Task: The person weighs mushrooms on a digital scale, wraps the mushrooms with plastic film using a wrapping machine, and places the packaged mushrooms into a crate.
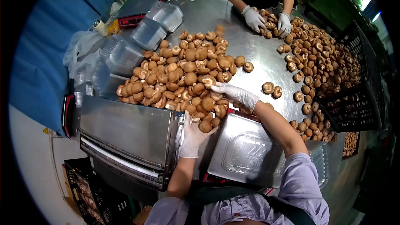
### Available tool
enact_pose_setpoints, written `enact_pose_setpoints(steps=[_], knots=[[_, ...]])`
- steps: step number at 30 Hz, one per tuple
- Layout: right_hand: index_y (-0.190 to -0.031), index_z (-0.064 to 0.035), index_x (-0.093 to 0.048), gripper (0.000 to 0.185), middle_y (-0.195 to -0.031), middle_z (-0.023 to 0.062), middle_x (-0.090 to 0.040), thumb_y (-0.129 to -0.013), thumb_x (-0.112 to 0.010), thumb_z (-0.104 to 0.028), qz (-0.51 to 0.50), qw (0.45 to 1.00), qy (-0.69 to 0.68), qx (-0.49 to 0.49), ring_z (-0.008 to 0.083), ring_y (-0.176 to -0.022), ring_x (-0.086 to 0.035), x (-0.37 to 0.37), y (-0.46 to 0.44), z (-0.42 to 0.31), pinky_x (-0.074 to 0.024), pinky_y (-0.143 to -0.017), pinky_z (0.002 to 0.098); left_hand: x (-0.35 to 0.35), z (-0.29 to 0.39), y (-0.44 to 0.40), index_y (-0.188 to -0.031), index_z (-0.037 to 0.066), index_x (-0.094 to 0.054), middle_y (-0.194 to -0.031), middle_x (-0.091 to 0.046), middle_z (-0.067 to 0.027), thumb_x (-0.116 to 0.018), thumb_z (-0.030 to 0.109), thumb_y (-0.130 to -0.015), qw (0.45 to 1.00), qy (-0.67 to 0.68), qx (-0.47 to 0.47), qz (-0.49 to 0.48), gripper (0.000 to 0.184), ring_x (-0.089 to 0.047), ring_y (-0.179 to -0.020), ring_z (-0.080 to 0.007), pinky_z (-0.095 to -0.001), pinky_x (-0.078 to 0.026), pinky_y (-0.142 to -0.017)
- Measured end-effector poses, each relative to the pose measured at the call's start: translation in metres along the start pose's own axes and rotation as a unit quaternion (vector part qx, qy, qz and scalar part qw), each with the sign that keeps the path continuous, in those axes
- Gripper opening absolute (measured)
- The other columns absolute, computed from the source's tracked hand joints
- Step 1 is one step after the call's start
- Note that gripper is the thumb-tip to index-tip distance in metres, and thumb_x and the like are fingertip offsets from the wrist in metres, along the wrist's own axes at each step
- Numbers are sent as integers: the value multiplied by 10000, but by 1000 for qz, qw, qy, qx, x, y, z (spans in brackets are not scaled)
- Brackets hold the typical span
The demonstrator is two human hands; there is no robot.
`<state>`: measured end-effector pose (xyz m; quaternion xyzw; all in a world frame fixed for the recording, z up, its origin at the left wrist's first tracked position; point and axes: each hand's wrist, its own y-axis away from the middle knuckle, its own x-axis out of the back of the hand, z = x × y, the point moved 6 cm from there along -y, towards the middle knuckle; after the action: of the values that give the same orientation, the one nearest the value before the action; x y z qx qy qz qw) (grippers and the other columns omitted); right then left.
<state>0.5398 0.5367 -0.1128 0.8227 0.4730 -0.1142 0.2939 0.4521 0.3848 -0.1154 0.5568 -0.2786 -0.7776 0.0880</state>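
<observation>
Mid-frame, the right hand (238,94) angles in, grip pinching a mushroom (207,81), as the left hand (193,139), lower, cups another mushroom (205,126), fingers spread.

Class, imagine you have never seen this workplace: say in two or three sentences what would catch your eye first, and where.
The big brown mushroom heap mid-table, with the wearer's gloved left hand at its near edge and right hand at its right side. Next, a second mushroom heap spreads along the table's right, by a black crate. Clear plastic trays line the first heap's left.
</observation>
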Motion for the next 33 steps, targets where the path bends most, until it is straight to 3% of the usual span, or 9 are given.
enact_pose_setpoints(steps=[3,4,5,7,10,18,23,31,33], knots=[[-1378,-96,-377,582,-1294,40,-460,-916,-555,-403,6,1000,-19,19,150,-1147,-472,-11,4,-3,-414,-995,303,16,-4,-3,-1398,132,-306,-1430,-344,-140,-435,676,-842,997,66,18,-27,789,-362,-1291,-370,-614,-294,-1002],[-993,-86,-524,311,-788,-54,-463,-936,-540,-391,-27,997,-64,30,43,-735,-440,-23,1,-6,-429,-718,175,18,-5,-5,-1403,128,-297,-1442,-324,-145,-443,687,-829,994,89,22,-59,815,-341,-1303,-376,-616,-284,-1009],[-1023,-76,-514,377,-961,19,-561,-920,-541,-438,103,994,11,37,106,-949,-525,-20,-11,-8,-429,-872,226,13,-5,-4,-1403,128,-297,-1442,-324,-145,-443,687,-829,994,88,23,-59,815,-341,-1303,-376,-616,-284,-1009],[-1282,-44,-451,588,-1247,104,-514,-896,-556,-475,59,990,-91,-94,204,-1230,-427,-25,1,-1,-335,-1034,294,7,-3,1,-1419,128,-272,-1463,-291,-141,-454,694,-817,998,49,-20,-29,846,-307,-1325,-373,-616,-274,-1018],[-1402,-43,-340,709,-1398,127,-397,-888,-566,-476,33,998,24,-46,221,-1319,-328,-25,-5,-6,-272,-1086,308,1,-3,3,-1432,137,-254,-1479,-264,-134,-462,692,-813,998,54,-20,-10,857,-290,-1338,-368,-611,-269,-1027],[-1394,-57,-370,693,-1358,85,-460,-853,-652,-386,20,990,142,6,172,-1262,-405,-35,-8,0,-309,-1069,284,-12,0,4,-1429,145,-273,-1462,-299,-115,-426,654,-857,999,40,-22,-16,781,-315,-1325,-366,-618,-264,-1034],[-1295,-63,-519,601,-1340,136,-486,-815,-662,-395,45,973,225,-7,227,-1232,-451,-54,8,-16,-334,-1043,300,-2,-2,-4,-1360,152,-374,-1398,-377,-132,-482,610,-857,994,48,-9,102,689,-375,-1279,-358,-603,-363,-991],[-1179,-135,-609,396,-1008,69,-656,-840,-667,-331,128,945,295,50,136,-938,-587,-56,6,-26,-463,-855,260,-32,15,12,-1343,189,-396,-1366,-413,-128,-467,618,-855,994,-28,-44,100,654,-391,-1266,-354,-587,-400,-953],[-1190,-159,-607,486,-1078,148,-648,-795,-651,-440,163,943,281,72,232,-1017,-599,-70,21,-46,-438,-909,312,-45,23,15,-1327,179,-422,-1352,-434,-128,-465,594,-864,991,-31,-56,119,624,-419,-1247,-353,-556,-413,-940]])
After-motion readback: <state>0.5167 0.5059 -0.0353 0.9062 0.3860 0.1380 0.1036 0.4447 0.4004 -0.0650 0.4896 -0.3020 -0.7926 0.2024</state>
